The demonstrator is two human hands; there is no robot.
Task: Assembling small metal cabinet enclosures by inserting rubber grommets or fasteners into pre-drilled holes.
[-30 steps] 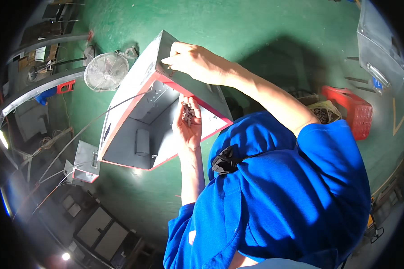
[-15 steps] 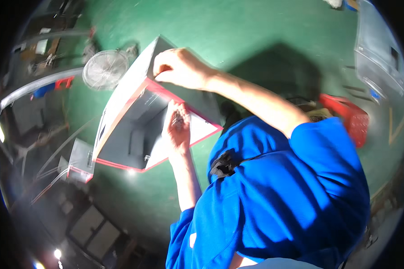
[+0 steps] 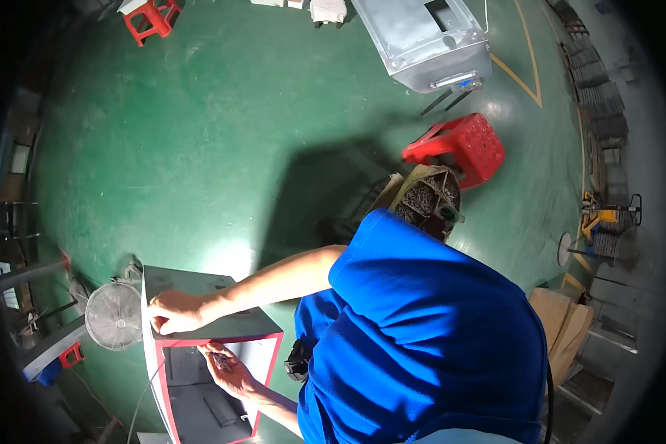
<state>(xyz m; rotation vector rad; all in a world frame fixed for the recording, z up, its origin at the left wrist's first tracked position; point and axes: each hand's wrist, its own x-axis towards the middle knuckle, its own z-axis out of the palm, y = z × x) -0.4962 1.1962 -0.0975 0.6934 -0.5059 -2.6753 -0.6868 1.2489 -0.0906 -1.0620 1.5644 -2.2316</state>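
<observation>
A grey sheet-metal cabinet stands at the lower left, its red-edged opening towards me. My right hand rests at the top corner of the cabinet, near the white side panel. Its fingers are bent and pinched together; whatever they hold is hidden. Just below, at the top red edge of the opening, is my left hand. Small dark metal pieces lie in its cupped palm, too small to name exactly. A dark bar-like part shows inside the cabinet.
A round fan stands just left of the cabinet. Beside me is a divided bin of small metal parts, with a red stool behind it. Farther off are a large metal housing and another red stool. Cardboard leans at the right.
The view has swung, so the cabinet and both hands appear lower and farther left. My right hand stays at the cabinet's top corner, and my left hand stays at the opening's edge.
</observation>
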